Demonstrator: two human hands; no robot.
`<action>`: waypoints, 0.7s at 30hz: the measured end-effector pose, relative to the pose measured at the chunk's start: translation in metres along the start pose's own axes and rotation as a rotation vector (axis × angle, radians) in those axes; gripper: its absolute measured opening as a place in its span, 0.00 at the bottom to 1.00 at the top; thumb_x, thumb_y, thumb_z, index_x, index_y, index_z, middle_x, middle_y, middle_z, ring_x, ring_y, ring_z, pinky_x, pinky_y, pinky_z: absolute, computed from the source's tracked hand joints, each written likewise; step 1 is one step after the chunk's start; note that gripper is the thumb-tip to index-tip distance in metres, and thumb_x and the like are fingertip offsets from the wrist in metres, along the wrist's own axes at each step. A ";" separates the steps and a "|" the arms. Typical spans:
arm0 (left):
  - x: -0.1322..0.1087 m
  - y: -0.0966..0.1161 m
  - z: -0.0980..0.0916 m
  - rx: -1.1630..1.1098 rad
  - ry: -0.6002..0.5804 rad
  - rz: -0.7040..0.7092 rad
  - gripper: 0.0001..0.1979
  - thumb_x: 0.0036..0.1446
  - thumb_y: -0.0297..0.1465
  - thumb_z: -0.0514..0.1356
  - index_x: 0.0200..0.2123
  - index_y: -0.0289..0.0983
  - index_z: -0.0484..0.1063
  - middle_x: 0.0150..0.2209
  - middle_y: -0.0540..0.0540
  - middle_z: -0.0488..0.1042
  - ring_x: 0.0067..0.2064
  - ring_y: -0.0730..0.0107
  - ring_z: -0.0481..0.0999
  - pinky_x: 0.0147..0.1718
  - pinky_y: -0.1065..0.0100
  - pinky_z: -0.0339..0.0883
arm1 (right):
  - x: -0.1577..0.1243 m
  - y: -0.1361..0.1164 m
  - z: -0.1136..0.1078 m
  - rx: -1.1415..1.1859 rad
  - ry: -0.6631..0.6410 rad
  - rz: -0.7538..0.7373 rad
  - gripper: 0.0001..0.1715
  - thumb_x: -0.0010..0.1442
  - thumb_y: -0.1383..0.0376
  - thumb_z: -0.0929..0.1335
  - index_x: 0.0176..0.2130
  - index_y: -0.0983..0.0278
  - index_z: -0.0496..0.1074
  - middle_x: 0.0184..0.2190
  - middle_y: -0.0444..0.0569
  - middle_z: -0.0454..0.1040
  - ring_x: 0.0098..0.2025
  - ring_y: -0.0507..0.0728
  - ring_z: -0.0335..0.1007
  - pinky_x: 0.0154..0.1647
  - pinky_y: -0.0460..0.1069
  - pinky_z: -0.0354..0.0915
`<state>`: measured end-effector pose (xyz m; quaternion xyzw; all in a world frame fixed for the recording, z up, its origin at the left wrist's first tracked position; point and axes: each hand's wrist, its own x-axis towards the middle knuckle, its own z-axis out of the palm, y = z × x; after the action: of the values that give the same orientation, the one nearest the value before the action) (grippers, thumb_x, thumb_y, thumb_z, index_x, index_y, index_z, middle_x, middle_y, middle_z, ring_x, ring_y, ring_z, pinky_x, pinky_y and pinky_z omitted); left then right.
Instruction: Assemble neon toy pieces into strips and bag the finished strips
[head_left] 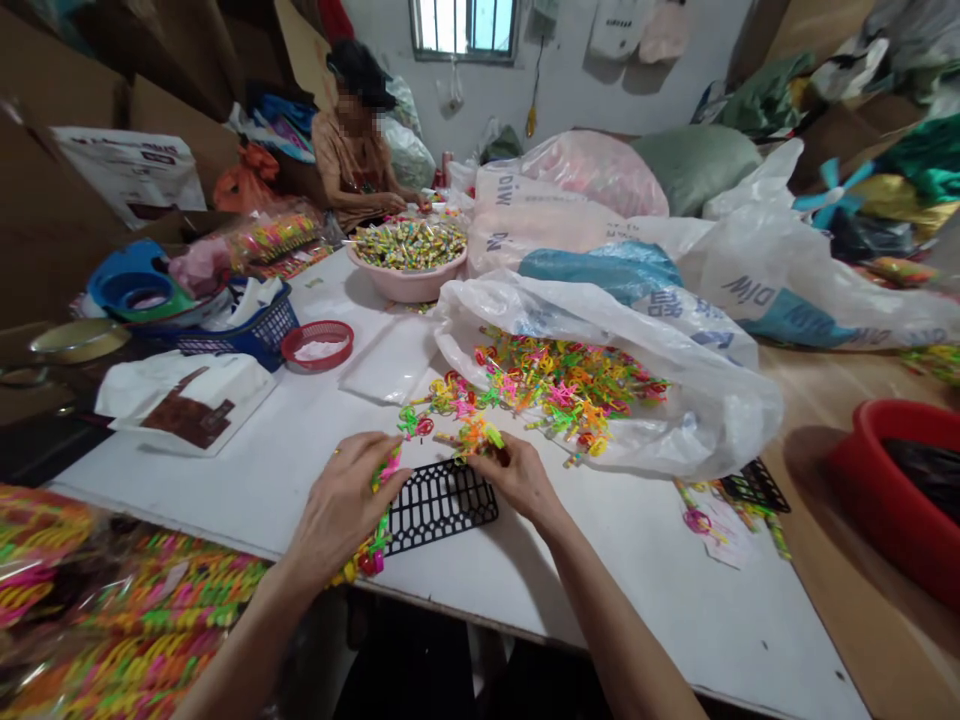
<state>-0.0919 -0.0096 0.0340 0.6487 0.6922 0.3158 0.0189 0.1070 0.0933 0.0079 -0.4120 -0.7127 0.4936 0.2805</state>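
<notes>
A black plastic grid rack [442, 505] lies on the table at its near edge, between my two hands. My left hand [341, 505] is curled round the rack's left end, thumb and fingers closing on a row of small colourful plastic pieces [375, 550] there. At the rack's far right corner, my right hand [521, 482] pinches a small cluster of orange, yellow and green plastic pieces [478, 436]. Its fingertips are partly hidden by them. Just beyond, loose pieces [450, 395] spill from a clear plastic bag [675, 440] full of similar ones.
A pink basin [409, 285] of small wrapped pieces stands at the back, near a co-worker [360, 150]. To the left are a red basket [319, 345], a blue basket [262, 330] and a white bag [187, 400]. A red tub [892, 500] stands right.
</notes>
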 end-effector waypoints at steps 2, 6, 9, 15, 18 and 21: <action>0.015 0.023 -0.002 -0.167 -0.038 -0.118 0.22 0.51 0.40 0.59 0.49 0.39 0.66 0.47 0.43 0.69 0.48 0.61 0.68 0.48 0.59 0.63 | -0.009 -0.012 0.000 0.110 -0.182 -0.040 0.15 0.52 0.56 0.67 0.27 0.65 0.62 0.20 0.38 0.53 0.23 0.47 0.48 0.22 0.44 0.46; 0.036 0.058 0.004 -0.603 -0.422 -0.311 0.15 0.47 0.40 0.61 0.35 0.36 0.72 0.33 0.47 0.74 0.35 0.67 0.73 0.36 0.66 0.66 | -0.022 -0.024 -0.003 0.277 -0.508 -0.085 0.17 0.52 0.57 0.67 0.24 0.64 0.59 0.19 0.37 0.48 0.22 0.46 0.43 0.22 0.44 0.43; 0.033 0.069 0.012 -0.754 -0.459 -0.378 0.14 0.48 0.42 0.60 0.26 0.35 0.70 0.26 0.50 0.72 0.29 0.72 0.70 0.30 0.69 0.64 | -0.026 -0.025 -0.008 0.332 -0.616 -0.072 0.18 0.52 0.56 0.67 0.23 0.65 0.59 0.18 0.37 0.51 0.22 0.46 0.45 0.21 0.44 0.44; 0.015 0.065 -0.009 -0.560 -0.379 -0.272 0.12 0.48 0.39 0.61 0.33 0.38 0.74 0.35 0.49 0.74 0.37 0.69 0.72 0.38 0.68 0.64 | -0.033 -0.031 -0.007 0.243 -0.562 -0.088 0.15 0.52 0.57 0.68 0.26 0.66 0.65 0.20 0.38 0.58 0.23 0.47 0.51 0.23 0.43 0.50; -0.004 0.050 -0.033 -0.319 -0.090 -0.269 0.19 0.48 0.40 0.61 0.43 0.39 0.71 0.41 0.48 0.74 0.41 0.68 0.72 0.41 0.66 0.65 | -0.039 -0.022 0.015 0.138 -0.247 -0.060 0.14 0.51 0.57 0.69 0.32 0.65 0.67 0.25 0.41 0.65 0.27 0.50 0.58 0.28 0.44 0.56; -0.037 0.034 -0.042 -0.011 0.097 -0.139 0.12 0.55 0.36 0.57 0.40 0.36 0.71 0.37 0.46 0.74 0.40 0.67 0.72 0.42 0.65 0.65 | -0.046 0.003 0.053 0.016 -0.071 -0.028 0.11 0.50 0.60 0.68 0.31 0.65 0.67 0.26 0.44 0.68 0.28 0.51 0.61 0.30 0.45 0.58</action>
<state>-0.0744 -0.0620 0.0686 0.5829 0.7339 0.3487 0.0109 0.0885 0.0291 -0.0130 -0.3818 -0.7239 0.5098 0.2651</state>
